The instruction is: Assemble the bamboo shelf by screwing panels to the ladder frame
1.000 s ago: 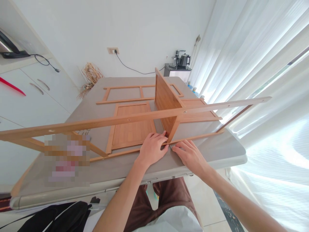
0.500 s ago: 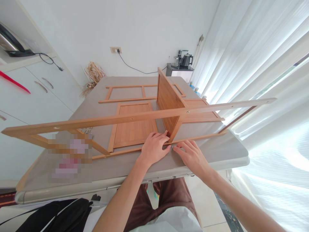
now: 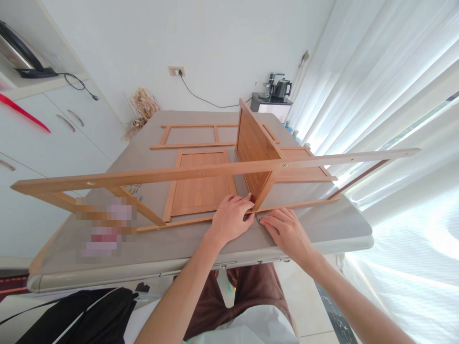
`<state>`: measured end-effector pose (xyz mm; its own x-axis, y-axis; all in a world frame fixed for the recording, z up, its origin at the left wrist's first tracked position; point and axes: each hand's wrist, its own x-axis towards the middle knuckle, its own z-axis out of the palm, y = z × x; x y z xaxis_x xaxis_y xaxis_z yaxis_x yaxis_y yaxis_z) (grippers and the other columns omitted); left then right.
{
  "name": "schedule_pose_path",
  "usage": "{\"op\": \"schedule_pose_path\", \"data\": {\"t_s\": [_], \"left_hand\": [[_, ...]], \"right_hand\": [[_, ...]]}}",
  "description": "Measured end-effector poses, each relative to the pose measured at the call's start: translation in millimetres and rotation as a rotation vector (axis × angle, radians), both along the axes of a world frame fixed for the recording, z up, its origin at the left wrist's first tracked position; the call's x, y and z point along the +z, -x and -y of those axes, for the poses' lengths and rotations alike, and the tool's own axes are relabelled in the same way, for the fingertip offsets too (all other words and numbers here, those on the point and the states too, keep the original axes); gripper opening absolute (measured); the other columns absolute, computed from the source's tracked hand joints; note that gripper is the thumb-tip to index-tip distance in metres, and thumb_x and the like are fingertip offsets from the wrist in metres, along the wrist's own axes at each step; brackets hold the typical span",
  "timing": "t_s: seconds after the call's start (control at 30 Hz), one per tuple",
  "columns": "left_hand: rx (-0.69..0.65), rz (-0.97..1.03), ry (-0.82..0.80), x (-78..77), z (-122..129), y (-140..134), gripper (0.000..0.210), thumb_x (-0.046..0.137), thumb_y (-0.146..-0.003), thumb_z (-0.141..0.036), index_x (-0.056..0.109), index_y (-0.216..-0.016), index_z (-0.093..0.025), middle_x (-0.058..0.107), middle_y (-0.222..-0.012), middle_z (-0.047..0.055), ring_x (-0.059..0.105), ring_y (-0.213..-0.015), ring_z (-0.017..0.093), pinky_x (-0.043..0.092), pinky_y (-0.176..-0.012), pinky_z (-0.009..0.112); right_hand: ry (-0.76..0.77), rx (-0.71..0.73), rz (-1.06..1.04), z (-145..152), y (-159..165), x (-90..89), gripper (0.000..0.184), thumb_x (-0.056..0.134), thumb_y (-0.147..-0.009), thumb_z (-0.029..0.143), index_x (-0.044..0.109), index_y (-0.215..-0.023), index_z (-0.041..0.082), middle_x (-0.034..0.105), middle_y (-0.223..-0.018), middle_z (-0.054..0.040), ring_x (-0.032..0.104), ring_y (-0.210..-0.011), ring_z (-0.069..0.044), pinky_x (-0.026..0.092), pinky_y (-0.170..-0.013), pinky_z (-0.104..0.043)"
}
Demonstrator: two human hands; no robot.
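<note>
A slatted wooden frame [image 3: 229, 168] stands on its side on the table, with an upright wooden panel [image 3: 256, 138] set between its rails. My left hand [image 3: 231, 217] is closed around the panel's lower near corner, where it meets the bottom rail [image 3: 193, 222]. Just right of that joint, my right hand [image 3: 285, 231] pinches a thin metal hex key [image 3: 257, 218] whose tip reaches the rail's outer face. The fastener at that spot is too small to make out.
Flat on the table [image 3: 304, 231] lie a wooden panel [image 3: 201, 184], another panel [image 3: 303, 167] and a ladder-like frame [image 3: 193, 145]. Small metal hardware [image 3: 135, 191] sits at the left near a blurred patch. A black bag [image 3: 89, 315] is below the table edge.
The view has shifted slightly, moving the scene a little to the right. My right hand's fingers and the hex key have turned slightly; my left hand keeps its hold.
</note>
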<state>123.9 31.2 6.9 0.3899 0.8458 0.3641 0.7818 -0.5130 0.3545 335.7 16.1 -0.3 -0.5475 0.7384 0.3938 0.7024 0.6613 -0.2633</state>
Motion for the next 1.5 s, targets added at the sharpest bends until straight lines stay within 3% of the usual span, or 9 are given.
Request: {"op": "schedule_pose_path", "data": {"t_s": [0.17, 0.57, 1.07, 1.5], "left_hand": [[-0.006, 0.017, 0.012, 0.5, 1, 0, 0.014, 0.062, -0.085, -0.025, 0.067, -0.098, -0.022, 0.064, -0.130, 0.004, 0.064, -0.105, 0.021, 0.041, -0.101, 0.042], [0.005, 0.005, 0.017, 0.3, 2, 0, 0.017, 0.066, -0.084, -0.031, 0.067, -0.098, -0.023, 0.063, -0.133, 0.005, 0.063, -0.106, 0.022, 0.040, -0.101, 0.041], [0.011, 0.012, 0.022, 0.6, 3, 1, 0.015, 0.064, -0.086, -0.029, 0.068, -0.099, -0.023, 0.063, -0.133, 0.003, 0.063, -0.107, 0.021, 0.039, -0.103, 0.041], [-0.013, -0.002, 0.032, 0.2, 3, 5, 0.017, 0.062, -0.089, -0.031, 0.067, -0.103, -0.024, 0.064, -0.131, 0.004, 0.062, -0.108, 0.022, 0.039, -0.102, 0.040]], "right_hand": [[0.007, -0.008, -0.009, -1, -1, -1.4, 0.020, 0.050, -0.099, 0.024, 0.069, -0.095, 0.022, 0.066, -0.090, -0.0056, 0.058, -0.090, -0.019, 0.044, -0.085, -0.036], [-0.034, 0.079, 0.074, -4, -1, 1.6, 0.018, 0.048, -0.098, 0.015, 0.065, -0.098, 0.021, 0.066, -0.098, -0.0058, 0.058, -0.096, -0.019, 0.043, -0.088, -0.035], [-0.094, 0.110, 0.191, 2, -6, 14.9, 0.027, 0.042, -0.093, 0.007, 0.062, -0.103, 0.022, 0.061, -0.092, -0.0064, 0.055, -0.086, -0.020, 0.045, -0.079, -0.034], [-0.115, 0.133, 0.121, 0, -1, 6.9, 0.025, 0.043, -0.094, 0.009, 0.063, -0.105, 0.020, 0.059, -0.097, -0.0089, 0.054, -0.088, -0.021, 0.048, -0.079, -0.035]]}}
